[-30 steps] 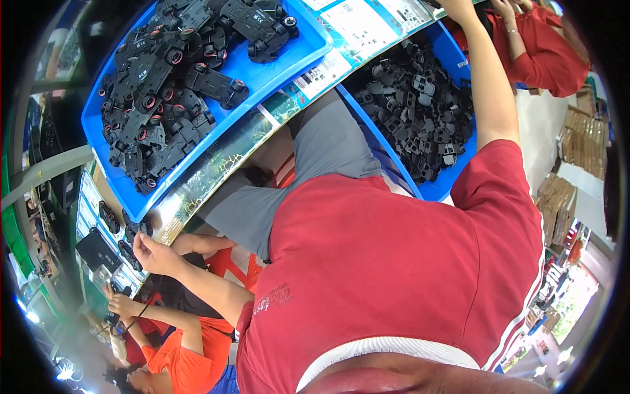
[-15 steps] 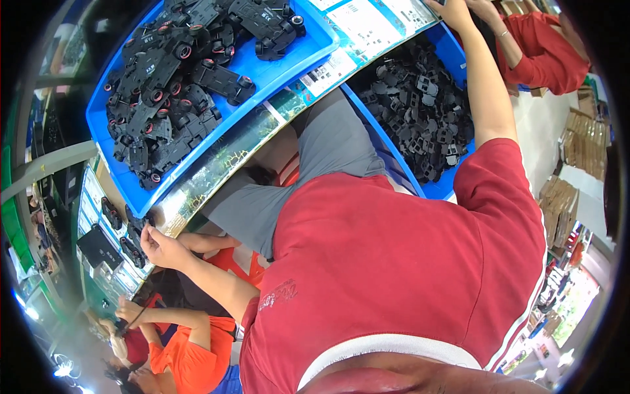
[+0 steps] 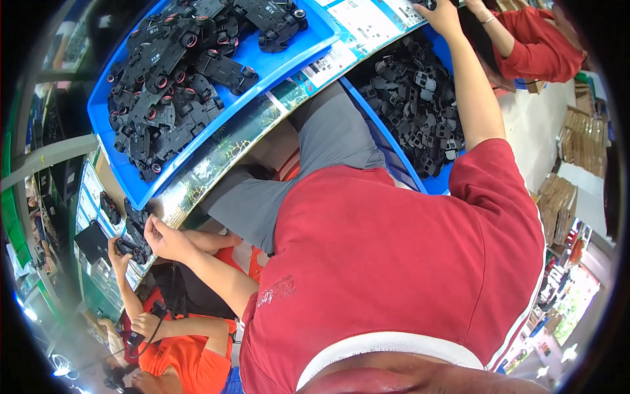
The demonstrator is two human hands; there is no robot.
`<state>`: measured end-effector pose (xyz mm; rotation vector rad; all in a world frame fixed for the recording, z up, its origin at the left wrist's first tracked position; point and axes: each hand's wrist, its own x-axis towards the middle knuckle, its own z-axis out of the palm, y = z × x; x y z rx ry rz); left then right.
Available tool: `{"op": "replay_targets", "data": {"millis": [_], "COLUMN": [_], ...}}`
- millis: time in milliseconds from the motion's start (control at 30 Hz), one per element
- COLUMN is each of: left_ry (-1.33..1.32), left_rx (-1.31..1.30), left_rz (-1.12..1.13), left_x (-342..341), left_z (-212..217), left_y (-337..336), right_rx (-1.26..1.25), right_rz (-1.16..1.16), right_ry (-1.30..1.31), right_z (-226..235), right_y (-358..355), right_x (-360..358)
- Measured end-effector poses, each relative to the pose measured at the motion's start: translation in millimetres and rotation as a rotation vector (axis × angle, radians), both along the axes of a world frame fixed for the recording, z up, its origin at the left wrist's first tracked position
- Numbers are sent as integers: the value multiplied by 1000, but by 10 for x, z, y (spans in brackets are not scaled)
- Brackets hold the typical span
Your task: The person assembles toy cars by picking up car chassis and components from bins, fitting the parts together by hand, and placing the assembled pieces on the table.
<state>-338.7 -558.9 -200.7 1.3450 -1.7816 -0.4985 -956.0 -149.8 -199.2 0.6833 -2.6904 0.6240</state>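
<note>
- Hanging beside the lower corner of the blue tray (image 3: 289,69), the left hand (image 3: 165,239) has its thumb and forefinger close together; I cannot tell whether they pinch something.
- Just beyond these fingertips, a black car chassis (image 3: 136,218) lies by the tray corner; whether the hand touches it is not clear.
- Stretched to the top of the view, the right hand (image 3: 443,18) has bent fingers at a small dark part (image 3: 426,4); I cannot tell whether they are clamped on it.
- Inside the tray, which stands on the table (image 3: 230,141), heaped chassis (image 3: 167,92) lie one over another, several with underside up, some wheels having red rings.
- Between the grey trousers (image 3: 341,138) and the right forearm, a blue bin (image 3: 440,184) holds many small black parts (image 3: 410,98).
- At the left, a co-worker in an orange shirt (image 3: 190,354) has one hand at another chassis (image 3: 133,251) and the other hand on a black tool (image 3: 136,339) with a cable.
- Near that chassis, a black box (image 3: 94,243) lies.
- At the upper right, a second co-worker in red (image 3: 535,52) is partly visible; below, cardboard stacks (image 3: 584,141) stand.
</note>
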Motion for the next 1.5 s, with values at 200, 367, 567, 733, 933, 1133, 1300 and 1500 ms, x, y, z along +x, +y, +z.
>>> {"op": "replay_targets", "data": {"millis": [200,367,567,733,933,1133,1300,1500], "left_ry": [161,350,884,1188,990,619,244,152], "left_rx": [97,449,858,1059,653,627,678,548], "left_rz": [-199,-668,-1055,-726,-431,-153,-5,64], "left_x": [-356,-946,-1332,-1057,-92,434,269,335], "left_z": [-127,15,40,153,368,461,7,-348], "left_y": [326,1010,1523,1207,-16,-1676,-2533,-2938], "right_rx": [-28,-701,-257,-185,-127,-113,-149,-185], "right_rz": [-76,84,917,1164,1132,1032,949,860], "right_ry": [-45,-513,-378,-398,-369,-462,-341,-258], "right_z": [32,405,660,572,461,432,502,677], "right_y": [-121,-621,-1514,-1810,-1957,-2033,-1954,-1837], "right_x": [537,1911,3312,3655,3452,3295,3197,2793]}}
